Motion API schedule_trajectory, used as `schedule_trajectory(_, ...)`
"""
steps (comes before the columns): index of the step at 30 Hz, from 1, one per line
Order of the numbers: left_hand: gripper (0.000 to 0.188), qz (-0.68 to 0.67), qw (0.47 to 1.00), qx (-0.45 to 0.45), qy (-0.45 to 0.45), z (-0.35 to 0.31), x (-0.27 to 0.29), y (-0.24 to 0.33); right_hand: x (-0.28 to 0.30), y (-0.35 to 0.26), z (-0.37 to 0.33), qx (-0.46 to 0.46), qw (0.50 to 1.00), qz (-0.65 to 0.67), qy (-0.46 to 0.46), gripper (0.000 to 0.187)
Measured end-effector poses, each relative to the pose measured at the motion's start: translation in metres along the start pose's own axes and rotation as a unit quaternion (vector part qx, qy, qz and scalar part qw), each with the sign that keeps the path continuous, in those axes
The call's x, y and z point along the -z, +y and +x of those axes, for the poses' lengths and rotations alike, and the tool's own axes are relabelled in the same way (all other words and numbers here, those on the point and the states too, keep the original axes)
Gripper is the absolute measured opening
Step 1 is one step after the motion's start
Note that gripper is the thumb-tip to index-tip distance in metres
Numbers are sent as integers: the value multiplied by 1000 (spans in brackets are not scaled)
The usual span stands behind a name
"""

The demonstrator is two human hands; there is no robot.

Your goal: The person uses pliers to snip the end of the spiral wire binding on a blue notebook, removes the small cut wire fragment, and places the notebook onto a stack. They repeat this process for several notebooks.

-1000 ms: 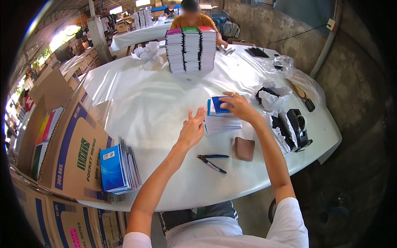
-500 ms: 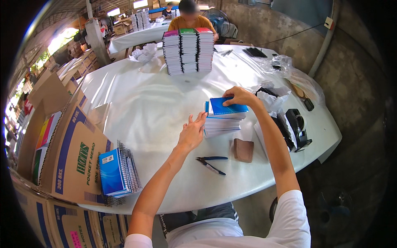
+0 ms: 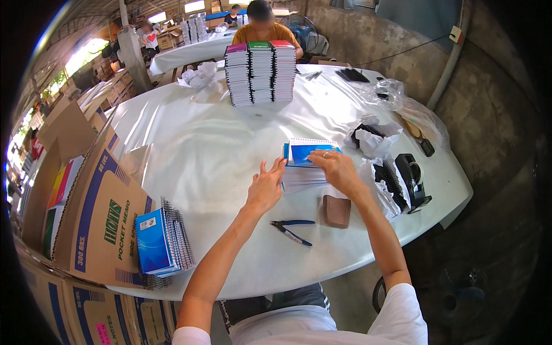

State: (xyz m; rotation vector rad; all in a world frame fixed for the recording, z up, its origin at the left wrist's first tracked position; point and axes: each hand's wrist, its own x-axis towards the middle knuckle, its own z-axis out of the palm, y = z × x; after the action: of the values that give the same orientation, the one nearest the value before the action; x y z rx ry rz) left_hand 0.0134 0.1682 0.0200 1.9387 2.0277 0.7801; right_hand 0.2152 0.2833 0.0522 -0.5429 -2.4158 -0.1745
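Observation:
A stack of unbound notebooks with punched white pages stands in front of me. A blue cover lies on top, with a row of holes in the white sheets along the far edge. My right hand rests over this cover, fingers stretched to the left across it; its thumb is hidden. At the stack's left side, my left hand has its fingers apart, fingertips touching the edge. Closer to me lie open pliers with dark blue handles and a brown block.
Spiral-bound blue notebooks stand at left beside a cardboard box. Black binding coils in paper and a black tool lie at right. Tall notebook stacks stand at the far side, before a seated person.
My right hand has come nearer to me and now lies flatter over the blue cover. White punched page edges show behind the cover. The left hand stays at the stack's side.

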Motion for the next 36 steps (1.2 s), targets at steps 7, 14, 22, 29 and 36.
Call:
schedule_trajectory(7, 54, -30, 999, -8, 26, 0, -3, -15, 45, 25, 96, -83, 969, 219, -79, 32)
schedule_trajectory(14, 56, -39, 999, -12, 12, 1, -2, -13, -24, 47, 65, 7, 998, 56, 37, 20)
schedule_trajectory(22, 59, -14, 1000, 3, -2, -3, -1, -4, -35, -28, -3, 14, 992, -98, 76, 31)
schedule_trajectory(29, 61, -15, 1000, 16, -8, -2, -1, -5, -15, -24, 14, -88, 994, 49, 51, 15)
schedule_trajectory(36, 63, -40, 999, 15, -19, 1, -2, -9, -4, -14, 25, -120, 986, 110, 30, 13)
